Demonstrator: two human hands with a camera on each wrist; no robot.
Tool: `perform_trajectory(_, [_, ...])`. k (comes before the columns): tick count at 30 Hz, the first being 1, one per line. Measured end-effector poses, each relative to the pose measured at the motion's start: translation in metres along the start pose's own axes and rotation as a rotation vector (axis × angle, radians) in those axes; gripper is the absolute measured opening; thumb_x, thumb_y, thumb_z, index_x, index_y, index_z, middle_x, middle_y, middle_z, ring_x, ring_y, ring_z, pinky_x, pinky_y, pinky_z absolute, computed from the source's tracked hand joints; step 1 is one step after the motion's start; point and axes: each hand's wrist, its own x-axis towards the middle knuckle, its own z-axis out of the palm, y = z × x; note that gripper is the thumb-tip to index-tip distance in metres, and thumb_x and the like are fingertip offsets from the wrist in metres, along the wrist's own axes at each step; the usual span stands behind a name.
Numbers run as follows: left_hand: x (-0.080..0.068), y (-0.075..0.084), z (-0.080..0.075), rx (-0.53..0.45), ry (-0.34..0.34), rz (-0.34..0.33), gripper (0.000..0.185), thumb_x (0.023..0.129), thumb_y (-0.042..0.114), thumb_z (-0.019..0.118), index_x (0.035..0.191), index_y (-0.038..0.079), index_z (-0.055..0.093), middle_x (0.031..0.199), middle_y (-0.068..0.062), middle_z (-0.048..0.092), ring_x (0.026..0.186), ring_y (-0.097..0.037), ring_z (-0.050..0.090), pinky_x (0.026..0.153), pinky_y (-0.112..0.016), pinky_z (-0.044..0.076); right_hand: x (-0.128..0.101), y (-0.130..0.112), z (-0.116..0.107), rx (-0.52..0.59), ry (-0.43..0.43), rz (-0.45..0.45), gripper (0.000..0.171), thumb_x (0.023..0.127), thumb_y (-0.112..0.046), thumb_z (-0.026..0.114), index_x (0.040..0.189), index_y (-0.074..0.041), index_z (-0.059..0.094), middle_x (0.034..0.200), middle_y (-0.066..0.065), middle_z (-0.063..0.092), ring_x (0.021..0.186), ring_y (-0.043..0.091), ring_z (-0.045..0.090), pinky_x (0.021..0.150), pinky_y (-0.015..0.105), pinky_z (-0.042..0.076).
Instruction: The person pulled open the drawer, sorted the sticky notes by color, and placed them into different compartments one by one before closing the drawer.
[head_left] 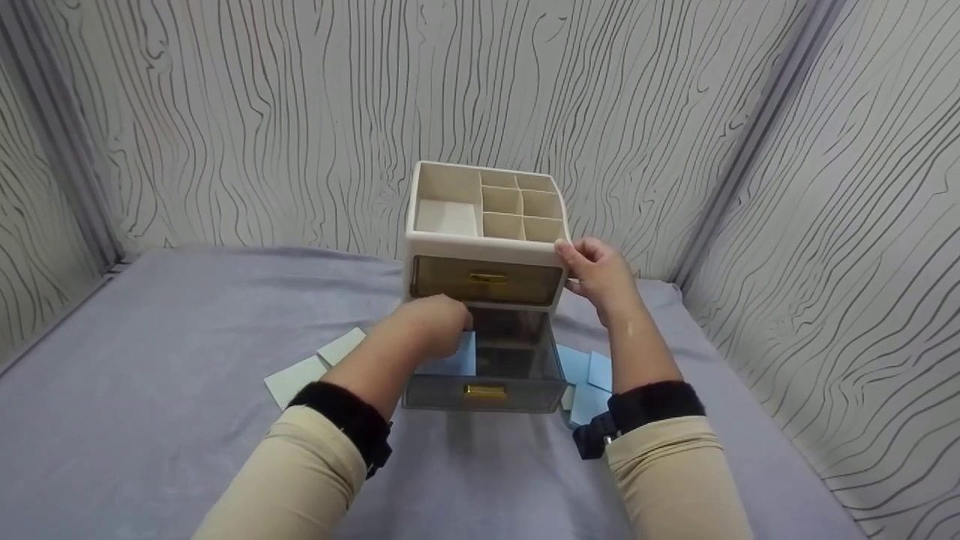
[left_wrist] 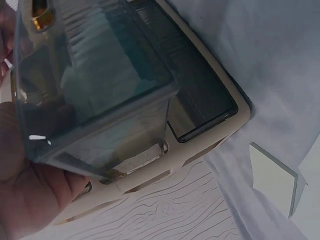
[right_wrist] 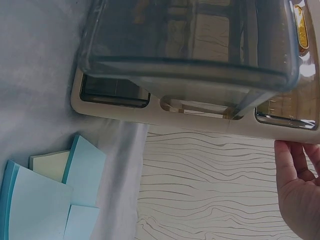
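Note:
A white desk organizer (head_left: 480, 246) stands on the cloth, with compartments on top. Its smoked upper drawer (head_left: 442, 279) is closed; the clear grey drawer (head_left: 517, 394) below is pulled out. My left hand (head_left: 431, 322) reaches over that drawer's left side, knuckles bent. Under it, a blue sticky-note pad (head_left: 457, 360) lies in the drawer, showing teal through its wall in the left wrist view. The left fingertips are hidden, so whether they grip the pad cannot be told. My right hand (head_left: 600, 277) holds the organizer's upper right edge, thumb at the front corner.
Pale green note pads (head_left: 296, 379) lie left of the organizer. Several blue pads (head_left: 592, 401) overlap on the right, with a pale one (right_wrist: 52, 165) among them. A grey-purple cloth (head_left: 187, 420) covers the table, and wood-grain panels (head_left: 300, 112) rise behind and at both sides.

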Motion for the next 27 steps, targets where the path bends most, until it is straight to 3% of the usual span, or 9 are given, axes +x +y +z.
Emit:
perform_trajectory(6, [-0.001,0.006,0.009,0.114,-0.002,-0.019,0.018,0.083,0.008,0.056,0.096,0.016,0.064,0.098,-0.002,0.064,0.088,-0.021,0.06,0.079,-0.04,0.048,0.001,-0.001,0.001,-0.004,-0.002,0.024,0.037,0.086,-0.041,0.059,0.1,-0.007,0.052,0.114,0.012,0.052,0.106,0.025,0.054,0.09,0.038,0.045])
perform_trajectory(13, [0.002,0.008,0.017,0.097,0.028,-0.05,0.035,0.096,0.025,0.042,0.128,0.015,0.052,0.119,-0.009,0.059,0.109,-0.029,0.055,0.091,-0.044,0.042,0.001,-0.001,-0.001,-0.011,0.005,0.023,0.041,0.084,-0.045,0.06,0.1,-0.008,0.052,0.114,0.012,0.053,0.107,0.025,0.054,0.09,0.038,0.045])
perform_trajectory(18, [0.003,0.007,0.019,0.159,0.059,-0.026,0.027,0.089,0.019,0.05,0.113,0.011,0.059,0.106,-0.008,0.064,0.096,-0.026,0.06,0.082,-0.043,0.047,0.001,-0.001,0.0,-0.009,0.006,0.015,0.041,0.083,-0.045,0.06,0.1,-0.008,0.053,0.115,0.011,0.053,0.107,0.025,0.054,0.09,0.038,0.045])
perform_trajectory(27, [0.005,0.01,0.022,0.168,0.02,-0.022,0.025,0.086,0.014,0.052,0.108,0.01,0.063,0.108,-0.005,0.063,0.098,-0.021,0.059,0.082,-0.039,0.047,0.001,-0.001,0.0,-0.001,0.005,0.022,0.041,0.084,-0.045,0.06,0.099,-0.008,0.053,0.115,0.012,0.054,0.107,0.025,0.055,0.089,0.037,0.046])
